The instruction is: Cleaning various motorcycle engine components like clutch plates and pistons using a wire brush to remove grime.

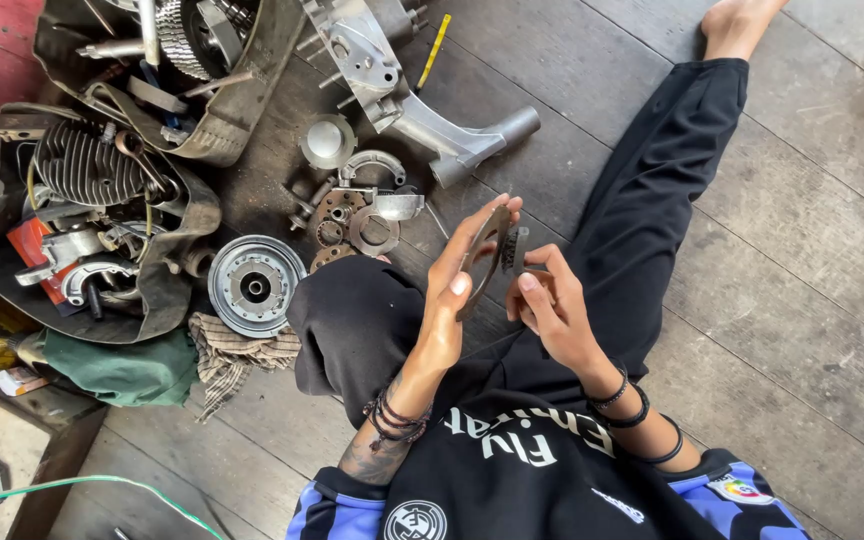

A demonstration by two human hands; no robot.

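I sit on a wooden floor in black trousers, legs stretched out. My left hand [455, 280] holds a thin, flat brown ring plate [487, 250] on edge, thumb on its near face, fingers behind it. My right hand [550, 310] grips a second dark ring plate [515, 250] right beside the first, the two plates nearly touching above my lap.
Round metal hub [253, 285] and checked rag [235, 360] lie left of my knee. Small gears and discs [357, 222], a grey engine casing [422, 100] and rubber trays of engine parts [102, 190] fill the upper left. A green cloth [127, 368] lies at left.
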